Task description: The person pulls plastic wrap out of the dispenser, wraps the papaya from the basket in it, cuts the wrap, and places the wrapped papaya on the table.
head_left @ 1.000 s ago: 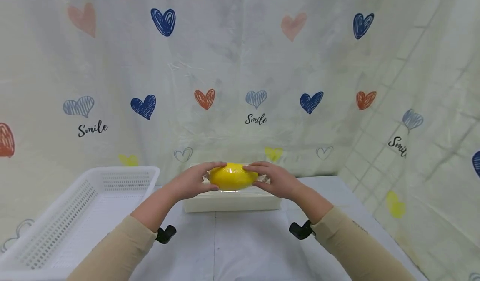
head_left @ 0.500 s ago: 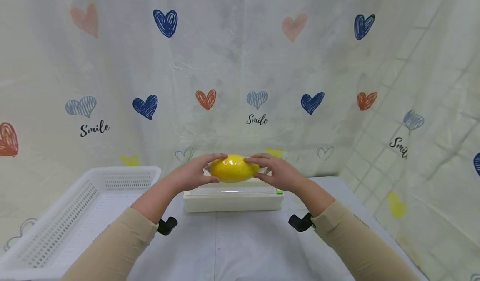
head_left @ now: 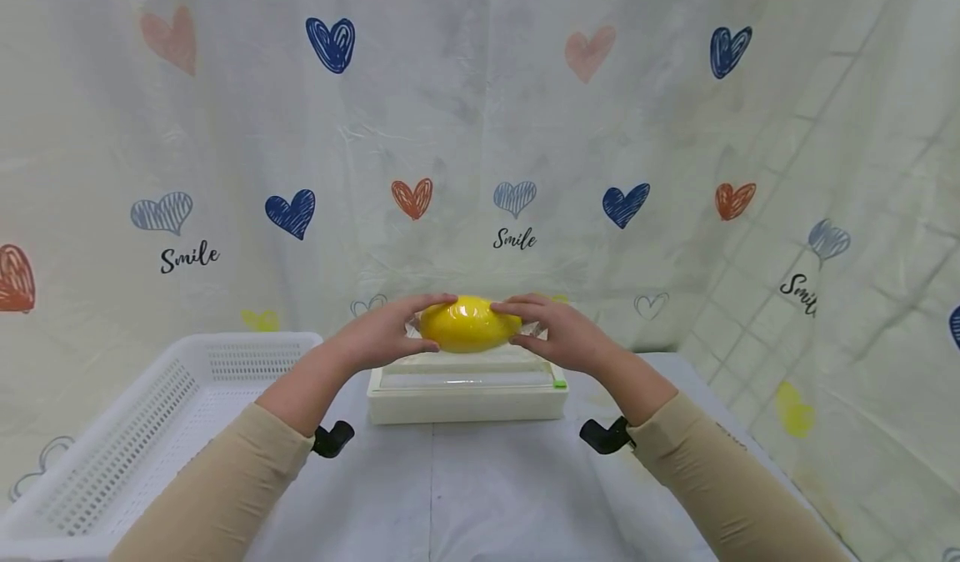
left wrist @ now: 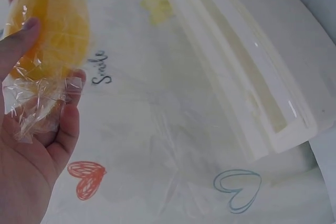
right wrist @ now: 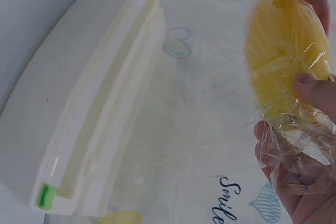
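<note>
A yellow lemon [head_left: 468, 326], wrapped in clear plastic film, is held up between both hands above a white cling film dispenser [head_left: 467, 406]. My left hand [head_left: 378, 334] pinches its left end, thumb below and fingers on top. At the other end my right hand [head_left: 567, 337] grips it the same way. In the left wrist view, crumpled film [left wrist: 37, 103] bunches against the left palm. The right wrist view shows film [right wrist: 302, 153] gathered likewise in the right palm, with the lemon's skin [right wrist: 278, 56] under smooth, shiny film. The fingers behind the lemon are partly hidden.
A white perforated plastic basket [head_left: 97, 454] stands at the left of the white-covered table [head_left: 495, 495]. The dispenser carries a green tab [head_left: 559, 384] at its right end. A curtain [head_left: 450, 128] printed with hearts hangs behind.
Both hands have raised the lemon steadily, from just in front of the dispenser's top to above it. More of the dispenser's top and its green tab now show. The grip looks unchanged.
</note>
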### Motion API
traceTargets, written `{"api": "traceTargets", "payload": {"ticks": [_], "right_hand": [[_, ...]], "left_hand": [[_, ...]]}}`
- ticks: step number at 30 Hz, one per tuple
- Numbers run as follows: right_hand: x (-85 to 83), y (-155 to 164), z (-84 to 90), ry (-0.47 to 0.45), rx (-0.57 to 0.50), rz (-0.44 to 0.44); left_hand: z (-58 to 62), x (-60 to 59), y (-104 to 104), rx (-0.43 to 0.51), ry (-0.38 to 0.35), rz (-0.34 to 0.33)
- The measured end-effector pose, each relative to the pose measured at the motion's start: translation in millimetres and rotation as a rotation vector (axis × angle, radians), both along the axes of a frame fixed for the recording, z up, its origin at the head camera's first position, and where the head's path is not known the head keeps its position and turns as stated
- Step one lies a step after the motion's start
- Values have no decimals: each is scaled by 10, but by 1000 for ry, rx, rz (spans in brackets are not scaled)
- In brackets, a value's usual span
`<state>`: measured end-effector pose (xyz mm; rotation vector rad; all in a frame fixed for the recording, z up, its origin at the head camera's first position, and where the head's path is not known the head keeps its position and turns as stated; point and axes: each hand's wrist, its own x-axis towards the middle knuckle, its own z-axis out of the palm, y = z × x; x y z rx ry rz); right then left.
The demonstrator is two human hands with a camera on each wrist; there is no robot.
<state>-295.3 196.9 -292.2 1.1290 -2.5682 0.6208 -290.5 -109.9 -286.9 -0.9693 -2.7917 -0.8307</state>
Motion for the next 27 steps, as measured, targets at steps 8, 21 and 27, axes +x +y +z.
{"api": "traceTargets", "payload": {"ticks": [8,21,27], "right_hand": [[34,4,93,13,-8,19],[163,8,143,9,-10,2],[303,47,46,-11,9,11]], "left_hand": [[107,35,-9,4,-11,5],[152,163,-9,7,11,-5],[62,353,18,-4,-15,18]]}}
